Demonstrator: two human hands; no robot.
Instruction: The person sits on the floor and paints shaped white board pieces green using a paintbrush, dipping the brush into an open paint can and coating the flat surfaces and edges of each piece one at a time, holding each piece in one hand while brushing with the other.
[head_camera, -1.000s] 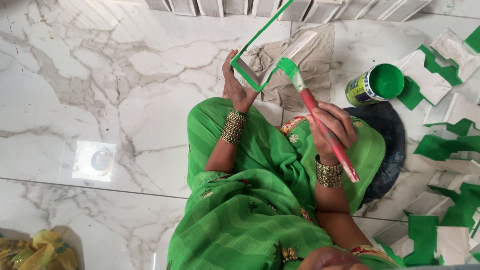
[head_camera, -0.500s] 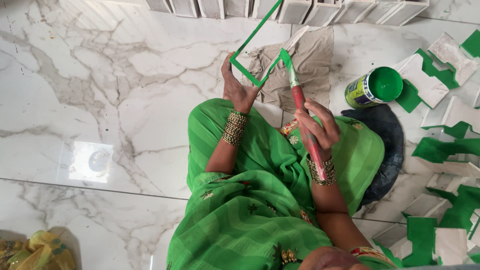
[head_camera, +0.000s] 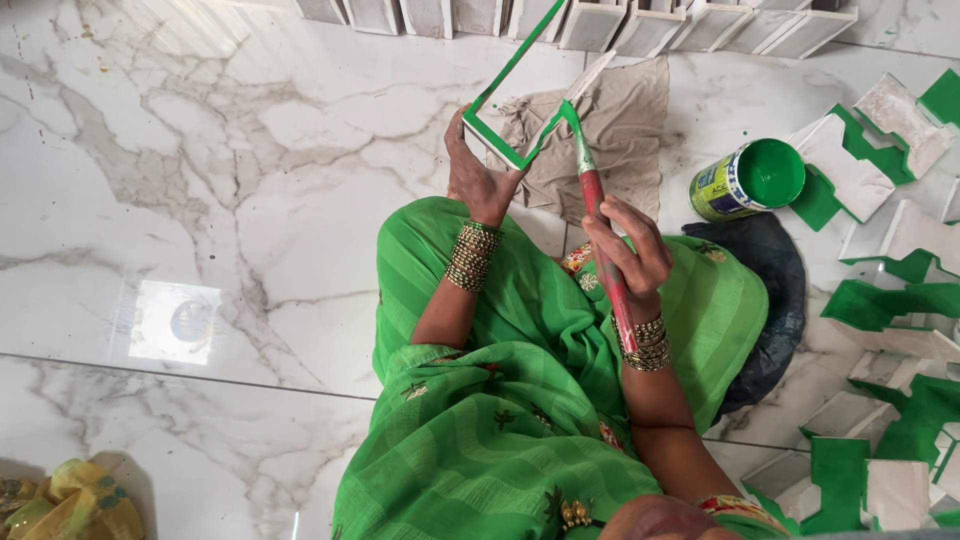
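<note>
Two hands work: left hand fingers clamp the green-edged frame, tilted far-right; right hand fingers grip the paintbrush, bristles pointing far. Bare marble floor lies left.

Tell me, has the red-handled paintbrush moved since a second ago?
Yes. The red-handled paintbrush has swung left, its tip away from the open green paint can, and now touches the green-edged frame piece.

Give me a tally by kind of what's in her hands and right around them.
Green-edged frame piece, in the left hand: 1
Red-handled paintbrush, in the right hand: 1
Open can of green paint: 1
Grey cloth: 1
Total: 4
</note>
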